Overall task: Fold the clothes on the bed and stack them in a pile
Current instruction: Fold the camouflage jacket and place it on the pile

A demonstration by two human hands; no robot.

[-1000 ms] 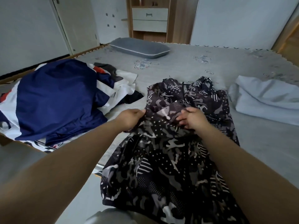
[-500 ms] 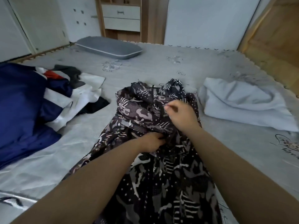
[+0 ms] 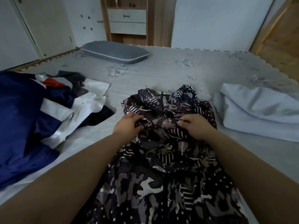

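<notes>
Half a second ago the left hand (image 3: 129, 124) sat lower and the right (image 3: 195, 126) higher; now both pinch the dress (image 3: 161, 159) level, mid-frame. It lies lengthwise on the bed (image 3: 161, 70), centre to bottom. Likely squaring up for a first fold.

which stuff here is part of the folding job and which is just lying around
Part of the job:
- camo garment, gripped by the left hand and right hand
- clothes heap, unfolded
- bed

Just lying about:
- grey pillow
- pale bedding
- drawers
</notes>
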